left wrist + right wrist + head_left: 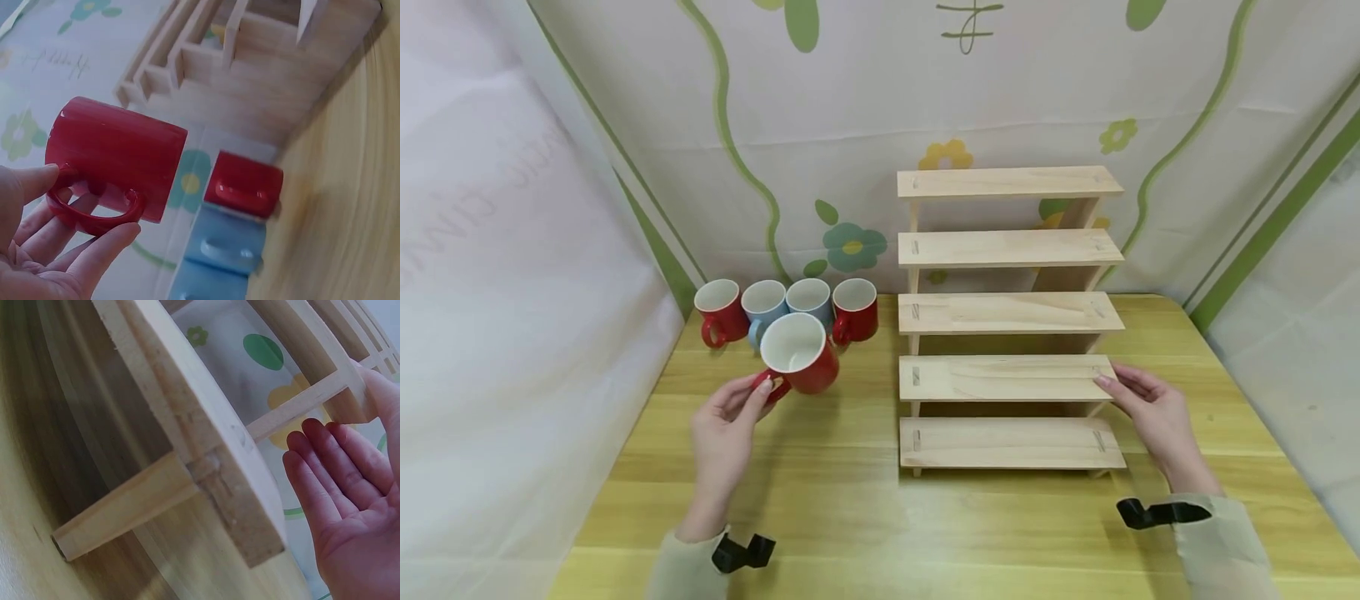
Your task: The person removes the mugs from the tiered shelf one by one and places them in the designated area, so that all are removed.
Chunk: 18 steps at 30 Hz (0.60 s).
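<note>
My left hand (724,433) pinches the handle of a red mug (112,150) with a white inside, holding it up in front of a row of mugs. In the left wrist view, thumb and fingers are at the two ends of that handle. To the right stands a stepped wooden shelf rack (1011,442). My right hand (1153,417) is at the right end of its second board from the bottom, thumb resting on the board. In the right wrist view the other fingers (319,494) extend loosely beside the rack, holding nothing.
Behind the held mug stand a red mug (721,312), a light blue mug (765,302), another light blue mug (809,298) and a red mug (859,312), side by side. White patterned cloth (820,125) rises behind the wooden table (842,517) and along both sides.
</note>
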### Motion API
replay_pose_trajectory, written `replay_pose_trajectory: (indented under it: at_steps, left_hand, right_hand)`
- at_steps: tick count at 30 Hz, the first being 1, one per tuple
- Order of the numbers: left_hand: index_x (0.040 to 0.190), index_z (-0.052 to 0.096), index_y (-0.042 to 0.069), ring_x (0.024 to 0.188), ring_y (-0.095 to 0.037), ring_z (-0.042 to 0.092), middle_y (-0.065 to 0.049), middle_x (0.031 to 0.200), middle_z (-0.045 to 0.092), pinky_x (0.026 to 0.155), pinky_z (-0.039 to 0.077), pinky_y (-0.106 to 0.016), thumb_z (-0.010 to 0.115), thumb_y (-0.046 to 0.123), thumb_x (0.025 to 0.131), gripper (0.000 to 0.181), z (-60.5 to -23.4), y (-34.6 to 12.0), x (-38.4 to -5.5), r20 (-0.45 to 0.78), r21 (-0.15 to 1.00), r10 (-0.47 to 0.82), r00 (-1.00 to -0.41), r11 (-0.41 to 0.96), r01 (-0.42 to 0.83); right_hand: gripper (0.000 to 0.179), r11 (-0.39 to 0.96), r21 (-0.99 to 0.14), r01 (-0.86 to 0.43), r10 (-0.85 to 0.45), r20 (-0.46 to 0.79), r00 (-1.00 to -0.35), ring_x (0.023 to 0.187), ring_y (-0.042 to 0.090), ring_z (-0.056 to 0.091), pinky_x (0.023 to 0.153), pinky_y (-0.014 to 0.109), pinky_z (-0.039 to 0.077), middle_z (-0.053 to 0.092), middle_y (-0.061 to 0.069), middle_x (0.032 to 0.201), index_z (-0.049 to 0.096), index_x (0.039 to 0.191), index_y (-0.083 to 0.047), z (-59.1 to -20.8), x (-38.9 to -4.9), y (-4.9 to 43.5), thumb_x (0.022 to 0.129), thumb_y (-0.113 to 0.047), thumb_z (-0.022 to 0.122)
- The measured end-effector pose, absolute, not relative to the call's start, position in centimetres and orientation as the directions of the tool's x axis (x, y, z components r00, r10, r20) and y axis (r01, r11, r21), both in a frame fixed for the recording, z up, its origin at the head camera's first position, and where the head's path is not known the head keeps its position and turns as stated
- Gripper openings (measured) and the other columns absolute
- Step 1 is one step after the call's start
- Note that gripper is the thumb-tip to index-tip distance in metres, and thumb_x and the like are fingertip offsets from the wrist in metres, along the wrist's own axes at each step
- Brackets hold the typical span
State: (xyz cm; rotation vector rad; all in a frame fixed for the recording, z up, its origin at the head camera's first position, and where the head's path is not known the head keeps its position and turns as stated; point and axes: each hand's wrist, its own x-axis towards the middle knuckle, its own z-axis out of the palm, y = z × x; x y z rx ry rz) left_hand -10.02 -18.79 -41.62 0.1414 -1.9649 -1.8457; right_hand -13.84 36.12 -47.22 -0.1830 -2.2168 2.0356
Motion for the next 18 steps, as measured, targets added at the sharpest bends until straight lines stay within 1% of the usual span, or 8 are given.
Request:
replay_pose_trajectory:
  at_steps: [2,4,8,12,16,18]
  left_hand:
    - [0.109,0.072,-0.01,0.09,-0.022,0.075,-0.016,0.102,0.075,0.075,0.06,-0.033,0.074,0.004,0.093,0.021,-42.0,-19.5,-10.1,0.231,0.973,-0.408,-0.883,0.084,0.215]
    - [0.109,0.071,-0.012,0.09,-0.021,0.075,-0.011,0.1,0.076,0.075,0.059,-0.033,0.075,0.005,0.093,0.023,-42.4,-20.2,-10.1,0.212,0.976,-0.453,-0.866,0.062,0.207]
    - [0.112,0.068,-0.014,0.09,-0.016,0.074,-0.003,0.097,0.076,0.075,0.059,-0.032,0.075,0.006,0.093,0.029,-43.3,-21.7,-10.5,0.176,0.979,-0.527,-0.832,0.006,0.204]
    - [0.114,0.068,-0.014,0.091,-0.014,0.074,-0.002,0.097,0.075,0.075,0.059,-0.032,0.076,0.008,0.092,0.032,-44.6,-23.3,-11.1,0.154,0.982,-0.59,-0.793,0.004,0.188]
    - [0.117,0.068,-0.012,0.09,-0.011,0.074,0.0,0.097,0.076,0.075,0.058,-0.029,0.077,0.009,0.092,0.034,-45.9,-25.0,-11.6,0.122,0.988,-0.636,-0.762,0.003,0.155]
    - [0.118,0.068,-0.012,0.091,-0.011,0.074,-0.002,0.1,0.076,0.075,0.058,-0.028,0.077,0.011,0.092,0.035,-46.4,-25.6,-11.9,0.103,0.99,-0.65,-0.753,-0.01,0.144]
  right_hand:
    - [0.032,0.088,-0.996,0.008,0.173,0.008,-0.985,0.094,-0.001,0.066,0.079,0.013,0.054,0.071,-0.013,0.106,0.069,0.126,-0.014,-47.1,-13.9,36.2,0.095,-0.014,0.076]
    - [0.034,0.105,-0.994,0.012,0.173,0.006,-0.985,0.094,-0.001,0.066,0.079,0.012,0.054,0.07,-0.013,0.106,0.069,0.128,-0.013,-47.0,-13.9,36.1,0.095,-0.016,0.076]
    - [0.035,0.105,-0.994,0.01,0.175,0.008,-0.984,0.096,-0.002,0.066,0.08,0.012,0.053,0.07,-0.013,0.107,0.068,0.129,-0.013,-46.8,-13.9,36.0,0.095,-0.017,0.076]
    - [0.033,0.087,-0.996,0.0,0.175,0.015,-0.984,0.095,-0.001,0.066,0.08,0.013,0.054,0.071,-0.012,0.107,0.069,0.126,-0.013,-46.8,-13.9,35.9,0.095,-0.015,0.076]
    - [0.031,0.103,-0.995,0.004,0.174,0.014,-0.985,0.094,-0.001,0.066,0.079,0.012,0.054,0.07,-0.012,0.106,0.069,0.125,-0.014,-47.0,-13.8,36.0,0.095,-0.015,0.076]
    - [0.031,0.101,-0.995,0.006,0.175,0.012,-0.984,0.094,-0.001,0.066,0.079,0.013,0.054,0.071,-0.012,0.106,0.069,0.126,-0.014,-47.1,-13.8,36.1,0.095,-0.015,0.076]
